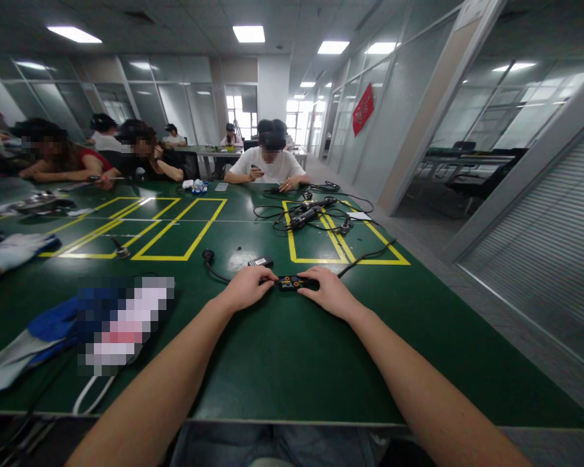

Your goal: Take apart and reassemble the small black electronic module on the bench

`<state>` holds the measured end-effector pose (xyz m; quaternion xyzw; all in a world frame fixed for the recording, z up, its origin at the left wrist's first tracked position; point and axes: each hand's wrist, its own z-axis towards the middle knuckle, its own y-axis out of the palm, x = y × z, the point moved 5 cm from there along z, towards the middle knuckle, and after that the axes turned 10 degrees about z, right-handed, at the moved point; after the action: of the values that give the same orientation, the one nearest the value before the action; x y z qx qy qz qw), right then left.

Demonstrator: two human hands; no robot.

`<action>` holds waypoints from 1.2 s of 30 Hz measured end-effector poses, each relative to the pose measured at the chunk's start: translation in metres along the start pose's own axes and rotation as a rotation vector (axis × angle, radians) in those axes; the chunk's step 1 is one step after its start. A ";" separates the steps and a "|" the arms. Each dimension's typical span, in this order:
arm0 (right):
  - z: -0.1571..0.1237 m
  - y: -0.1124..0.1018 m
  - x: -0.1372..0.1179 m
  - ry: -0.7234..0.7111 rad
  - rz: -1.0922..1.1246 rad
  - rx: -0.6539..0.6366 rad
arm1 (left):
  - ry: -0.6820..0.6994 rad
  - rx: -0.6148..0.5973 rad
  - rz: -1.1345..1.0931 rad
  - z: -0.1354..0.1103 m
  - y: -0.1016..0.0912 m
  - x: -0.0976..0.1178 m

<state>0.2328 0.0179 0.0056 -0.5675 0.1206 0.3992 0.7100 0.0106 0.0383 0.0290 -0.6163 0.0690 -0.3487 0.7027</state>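
Note:
A small black in-line cable box (289,283), its inside exposed with orange and blue parts showing, is held low over the green table. My left hand (248,287) pinches its left end between thumb and fingers. On the right end, the thumb and fingers of my right hand (329,293) are closed in the same way. A black cable runs out past my left hand to a round plug (207,256); another length of cable (370,254) leads off to the right. Just behind the box lies a black piece with a white label (260,262), perhaps its cover.
To the left are a blurred-out phone-like object (131,324) with a white cord and blue-white gloves (34,344). Tangled black cables (311,213) lie ahead, over yellow tape outlines (292,250). A person in a white shirt (270,165) sits opposite; others sit at the left.

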 end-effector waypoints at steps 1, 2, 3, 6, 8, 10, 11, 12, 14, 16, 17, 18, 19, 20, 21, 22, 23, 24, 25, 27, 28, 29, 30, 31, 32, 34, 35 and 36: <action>0.000 0.000 0.000 0.001 -0.002 0.002 | 0.008 -0.007 0.011 0.000 0.000 0.000; 0.000 0.000 0.000 0.002 -0.002 0.004 | 0.014 -0.012 0.024 0.000 0.000 0.001; 0.000 0.001 0.000 0.000 -0.001 0.005 | 0.020 -0.016 0.034 0.000 0.001 0.001; 0.000 0.001 0.000 -0.016 0.006 0.010 | 0.039 -0.013 0.048 0.000 0.001 0.001; 0.000 0.001 0.001 -0.019 0.009 0.013 | 0.054 -0.004 0.055 0.000 0.000 0.003; 0.000 0.002 0.002 -0.007 0.010 0.013 | 0.065 0.003 0.070 -0.001 0.000 0.005; 0.000 0.002 0.002 0.000 0.009 0.011 | 0.069 0.005 0.083 -0.001 0.000 0.006; 0.000 0.002 0.002 0.005 0.008 0.008 | 0.072 0.008 0.100 -0.002 0.000 0.008; 0.001 0.001 0.001 0.006 0.009 0.006 | 0.085 0.015 0.139 -0.003 -0.001 0.011; 0.001 0.001 0.001 0.005 0.015 0.008 | 0.103 0.022 0.170 -0.004 -0.002 0.014; 0.001 0.001 0.001 0.006 0.020 0.011 | 0.110 0.023 0.180 -0.004 -0.002 0.015; 0.001 0.000 0.001 0.007 0.024 0.013 | 0.114 0.022 0.184 -0.005 -0.002 0.016; 0.002 0.000 0.001 0.008 0.031 0.015 | 0.114 0.021 0.183 -0.005 -0.001 0.016; 0.002 0.000 0.001 0.009 0.039 0.016 | 0.107 0.024 0.179 -0.005 -0.001 0.016; 0.002 0.000 0.001 0.009 0.049 0.017 | 0.094 0.029 0.172 -0.005 0.000 0.015; 0.002 0.000 0.001 0.011 0.059 0.018 | 0.078 0.034 0.164 -0.004 0.001 0.014; 0.002 0.000 0.001 0.014 0.069 0.017 | 0.058 0.038 0.156 -0.004 0.001 0.013; 0.002 0.000 0.002 0.017 0.078 0.015 | 0.038 0.040 0.149 -0.003 0.002 0.012; 0.002 0.000 0.002 0.019 0.084 0.013 | 0.019 0.038 0.142 -0.003 0.003 0.012; 0.002 0.000 0.003 0.019 0.091 0.011 | -0.010 0.029 0.129 -0.003 0.003 0.012; 0.002 0.000 0.004 0.015 0.095 0.013 | -0.019 0.029 0.124 -0.003 0.003 0.012; 0.002 0.000 0.004 0.007 0.098 0.017 | -0.022 0.031 0.121 -0.003 0.002 0.014; 0.002 -0.001 0.004 -0.004 0.102 0.022 | -0.020 0.037 0.124 -0.003 0.001 0.015; 0.002 -0.001 0.004 -0.015 0.106 0.026 | -0.015 0.049 0.132 -0.003 -0.001 0.017; 0.002 -0.001 0.004 -0.024 0.108 0.028 | -0.017 0.070 0.148 -0.003 -0.003 0.018; 0.001 -0.001 0.003 -0.031 0.103 0.026 | -0.068 0.135 0.190 -0.003 -0.009 0.018; 0.001 -0.001 0.002 -0.030 0.098 0.021 | -0.120 0.169 0.213 -0.003 -0.012 0.016; 0.001 -0.001 0.001 -0.028 0.093 0.014 | -0.186 0.194 0.235 -0.004 -0.015 0.012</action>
<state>0.2343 0.0190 0.0059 -0.5508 0.1397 0.4388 0.6961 0.0116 0.0282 0.0460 -0.5627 0.0413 -0.2108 0.7983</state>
